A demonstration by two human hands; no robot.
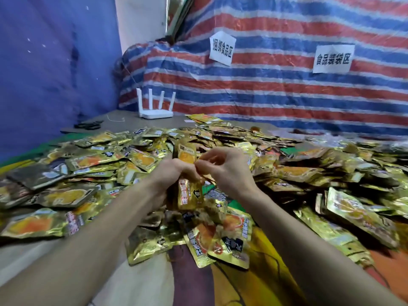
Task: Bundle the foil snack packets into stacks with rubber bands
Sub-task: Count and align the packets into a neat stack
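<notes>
On the far left a blue sheet (pixel 55 62) hangs behind the table (pixel 123 122), with a dark tool (pixel 88 125), perhaps scissors, lying near a white router (pixel 155 107). Loose packets (pixel 92 161) of gold foil cover the left of the table in a shallow heap, overlapping every way.

Our left hand (pixel 170 173) wraps round the middle of a stack of packets (pixel 189 196), holding it upright just above the heap, thumb and fingers curled tight on it. Just beside it our right hand (pixel 229 171) is narrowed, thumb and forefinger pinching something thin and tan at the stack's waist. We take this for a rubber band (pixel 199 166), though it is too small to be sure.

We judge the packets light and slick. The foil faces will slide over one another, so the stack wants squeezing across its flat sides at mid-height, where the filling gives a firm bulge. The sealed ends are thin and crinkly and give little to hold. A band stretched there could snap back or skid off toward an end.

To the right more packets (pixel 344 173) lie heaped. Behind them two paper signs (pixel 332 59) are fixed to a striped tarpaulin (pixel 287 89).
</notes>
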